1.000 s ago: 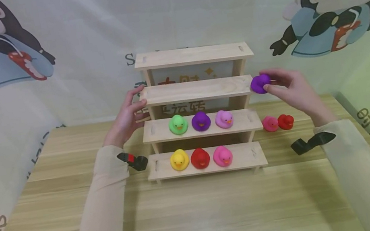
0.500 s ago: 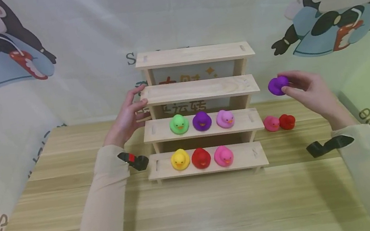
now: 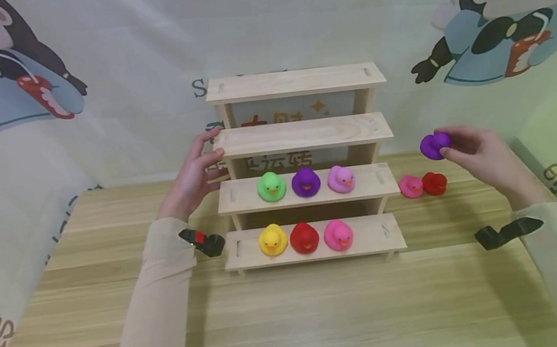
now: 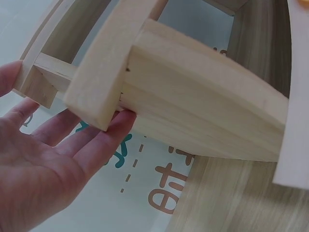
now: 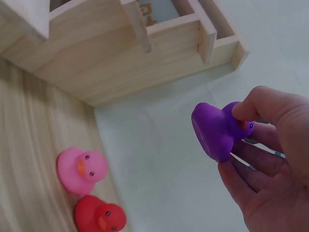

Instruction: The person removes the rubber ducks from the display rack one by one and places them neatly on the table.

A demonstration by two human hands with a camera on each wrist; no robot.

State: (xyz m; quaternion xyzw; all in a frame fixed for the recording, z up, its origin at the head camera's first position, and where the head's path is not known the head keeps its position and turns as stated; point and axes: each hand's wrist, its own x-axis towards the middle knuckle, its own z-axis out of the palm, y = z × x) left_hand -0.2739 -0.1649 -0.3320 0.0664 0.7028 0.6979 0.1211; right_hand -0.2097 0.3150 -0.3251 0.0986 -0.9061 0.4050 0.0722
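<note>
Legible text is confined to the printed backdrop (image 3: 139, 68) and the cloth at the table's sides. Behind the wooden rack (image 3: 299, 133), at its 11 o'clock, a grey Latin "S" shows, the rest of the word hidden by the top shelf. Between the upper shelves, red Chinese characters show in part; "时" can be read, and below it "运转" is partly covered. At the 3 o'clock edge of the head view, green and orange characters read "时来运转", with "发" above. At the 8 o'clock corner, brownish characters run sideways, of which "运转" can be made out. The left wrist view shows teal and orange strokes, too cropped to read.
</note>
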